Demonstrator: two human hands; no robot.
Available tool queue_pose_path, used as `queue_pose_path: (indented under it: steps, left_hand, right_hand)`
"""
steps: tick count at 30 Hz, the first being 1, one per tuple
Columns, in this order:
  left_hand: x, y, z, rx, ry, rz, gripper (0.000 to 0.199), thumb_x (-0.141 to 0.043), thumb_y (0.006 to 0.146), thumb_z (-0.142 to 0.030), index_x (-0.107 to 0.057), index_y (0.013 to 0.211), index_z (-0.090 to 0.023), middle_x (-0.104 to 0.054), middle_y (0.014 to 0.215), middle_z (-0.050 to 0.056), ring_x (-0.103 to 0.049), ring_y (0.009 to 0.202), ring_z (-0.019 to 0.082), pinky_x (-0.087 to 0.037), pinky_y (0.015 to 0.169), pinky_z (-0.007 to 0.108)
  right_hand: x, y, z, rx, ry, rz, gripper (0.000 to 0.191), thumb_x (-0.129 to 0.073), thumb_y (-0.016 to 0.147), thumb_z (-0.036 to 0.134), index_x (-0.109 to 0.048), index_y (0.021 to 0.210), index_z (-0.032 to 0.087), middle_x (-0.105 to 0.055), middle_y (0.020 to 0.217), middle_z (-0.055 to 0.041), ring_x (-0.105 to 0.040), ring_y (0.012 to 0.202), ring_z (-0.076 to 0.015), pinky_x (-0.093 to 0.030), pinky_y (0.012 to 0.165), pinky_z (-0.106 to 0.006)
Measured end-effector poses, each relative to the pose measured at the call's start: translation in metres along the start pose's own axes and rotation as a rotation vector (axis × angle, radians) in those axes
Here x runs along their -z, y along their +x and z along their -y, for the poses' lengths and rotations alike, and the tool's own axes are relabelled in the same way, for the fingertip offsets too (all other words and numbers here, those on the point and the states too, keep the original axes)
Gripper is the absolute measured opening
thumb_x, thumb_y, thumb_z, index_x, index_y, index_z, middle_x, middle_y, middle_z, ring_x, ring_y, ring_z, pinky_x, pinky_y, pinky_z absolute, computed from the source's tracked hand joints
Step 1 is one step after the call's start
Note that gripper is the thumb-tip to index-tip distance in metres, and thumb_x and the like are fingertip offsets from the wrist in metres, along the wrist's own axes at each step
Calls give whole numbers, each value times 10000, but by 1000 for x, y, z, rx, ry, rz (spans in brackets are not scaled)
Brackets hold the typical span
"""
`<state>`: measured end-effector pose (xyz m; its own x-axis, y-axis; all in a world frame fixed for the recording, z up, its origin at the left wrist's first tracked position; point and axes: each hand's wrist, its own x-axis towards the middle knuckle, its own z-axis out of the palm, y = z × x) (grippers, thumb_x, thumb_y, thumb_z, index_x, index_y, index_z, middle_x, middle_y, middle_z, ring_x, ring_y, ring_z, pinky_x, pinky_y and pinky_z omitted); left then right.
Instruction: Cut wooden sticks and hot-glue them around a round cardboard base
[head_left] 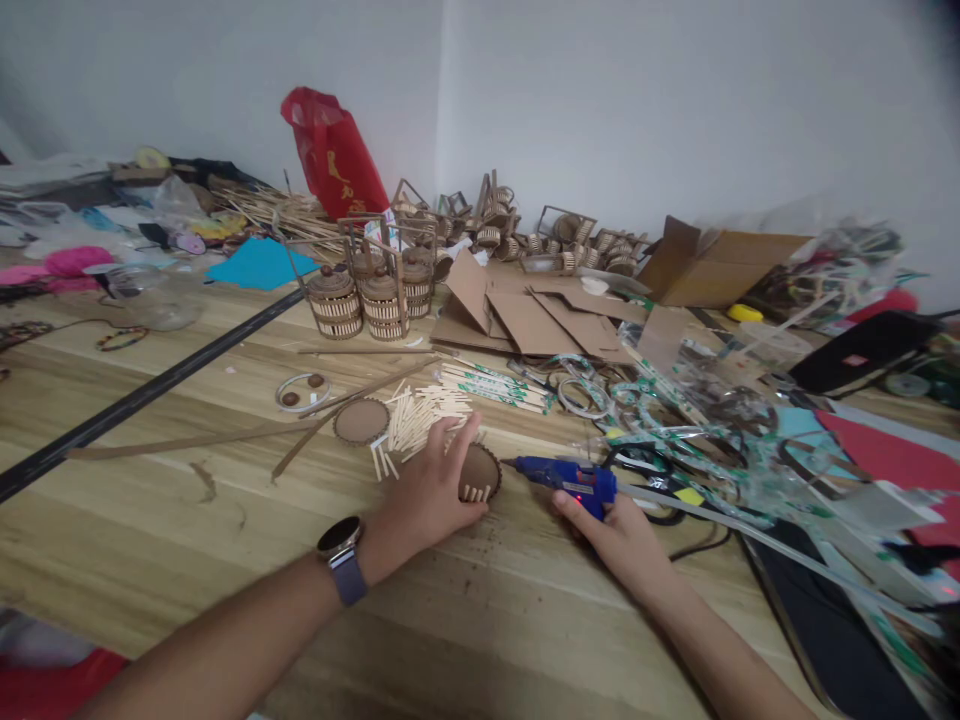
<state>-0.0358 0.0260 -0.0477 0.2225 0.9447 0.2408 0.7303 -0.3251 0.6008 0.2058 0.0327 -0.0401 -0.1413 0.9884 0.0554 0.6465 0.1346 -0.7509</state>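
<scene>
My left hand (431, 490) curls its fingers and thumb around the rim of a round brown cardboard disc (481, 468) with a corrugated edge. Several short pale sticks stand upright along the disc's near side. In my right hand (622, 535) is a blue glue gun (570, 478). Its nozzle points left and almost meets the disc's right edge; whether they touch I cannot tell. A heap of short wooden sticks (424, 412) lies just beyond my left hand. Beside that heap rests another round cardboard disc (361, 421).
Small stick baskets (335, 303) with handles stand behind, near cardboard sheets (536, 318). Green-and-white wrappers (660, 425) and a black phone-like slab (825, 620) lie to the right. Brown strips (202, 437) and a long black strip (165, 390) cross the left side.
</scene>
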Motion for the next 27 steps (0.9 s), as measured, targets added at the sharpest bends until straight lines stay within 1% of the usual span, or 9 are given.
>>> queue_pose_path:
  steps: [2,4,7,10,13,15,19,22,27]
  left_hand:
    - [0,0,1,-9,4,-8,1051,-760,668,-189,-106,1474,-353,-301,1409,101,-438,1270,305,-457,986,443]
    - [0,0,1,-12,9,-13,1048,-764,668,-195,-112,1473,-349,-309,1404,102,-440,1267,305,-463,978,440]
    - [1,1,0,11,22,5,1031,-758,671,-199,-124,1472,-338,-309,1405,104,-447,1261,307,-475,959,433]
    - [1,0,-1,27,18,17,1033,-760,668,-204,-127,1473,-332,-289,1425,108,-453,1255,309,-469,968,438]
    - [1,0,-1,19,0,2,1036,-755,665,-199,-125,1475,-336,-288,1426,102,-464,1241,300,-472,970,427]
    - [0,1,0,22,1,-5,1021,-743,670,-195,-130,1474,-337,-289,1423,99,-460,1244,298,-481,959,420]
    - [-2,2,3,26,1,-26,1004,-726,677,-179,-132,1474,-323,-278,1425,107,-419,1284,304,-460,985,430]
    - [-3,2,5,17,0,-37,1010,-723,670,-166,-131,1475,-315,-282,1420,111,-387,1309,310,-430,1015,449]
    - [-5,2,7,6,3,-37,1001,-721,675,-177,-134,1475,-303,-284,1417,111,-387,1306,305,-441,1002,430]
  right_hand:
    - [-1,1,-3,-70,64,0,494,-555,739,683,-626,640,203,-631,516,-24,-576,490,-195,-465,469,-297]
    - [-3,2,-8,-129,158,18,536,-547,732,714,-625,653,190,-604,504,-18,-540,458,-170,-427,440,-277]
    - [-2,1,-9,-151,221,54,559,-537,740,726,-633,672,179,-595,515,-17,-535,463,-157,-417,443,-263]
    - [2,-1,-3,-74,133,86,492,-563,754,669,-629,661,190,-649,581,-37,-588,539,-184,-475,512,-287]
    - [7,-3,4,40,45,114,390,-603,761,573,-674,794,190,-742,780,-73,-662,703,-235,-540,656,-342]
    - [8,-4,7,87,8,147,369,-598,774,530,-687,864,183,-760,862,-81,-681,770,-254,-552,717,-363]
    - [7,-4,6,128,-65,199,361,-544,801,492,-699,867,174,-763,843,-76,-690,756,-255,-561,694,-356]
    - [5,-5,6,143,-90,213,400,-517,804,495,-714,895,159,-765,867,-90,-700,777,-266,-564,712,-363]
    - [2,-6,6,150,-113,215,402,-525,799,489,-731,906,160,-766,892,-103,-706,804,-281,-564,729,-371]
